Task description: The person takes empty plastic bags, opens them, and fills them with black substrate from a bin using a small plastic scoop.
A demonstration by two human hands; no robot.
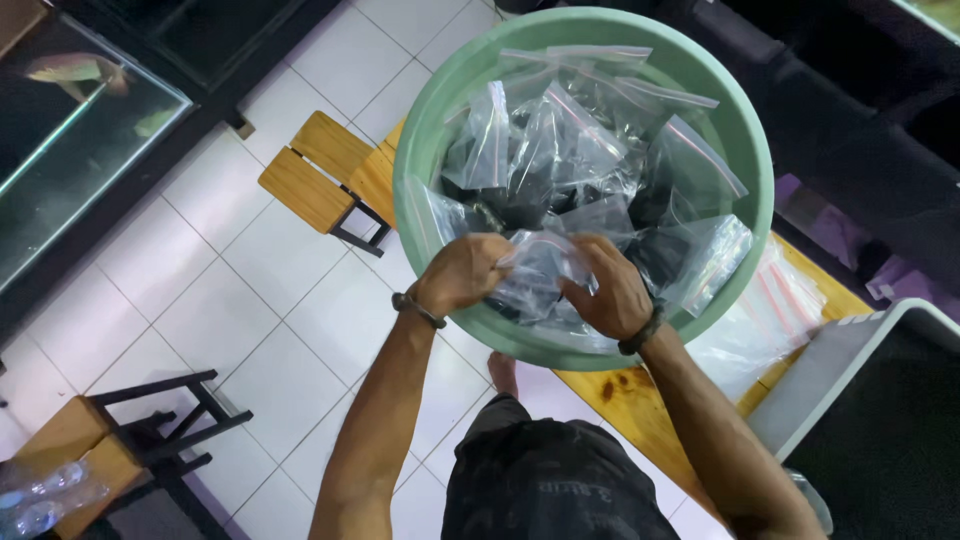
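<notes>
Bag (540, 272) — clear zip type — is pinched at its top edge between left hand (462, 272) and right hand (612, 290), both closed on it, above tub (420, 150); sealing step, needing firm press along strip.

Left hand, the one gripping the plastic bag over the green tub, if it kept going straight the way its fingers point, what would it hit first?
The left hand points rightward across the clear bag it grips. Going straight on, it would probably first meet the right hand pinching the bag's other side, though depth is hard to judge from above.
</notes>
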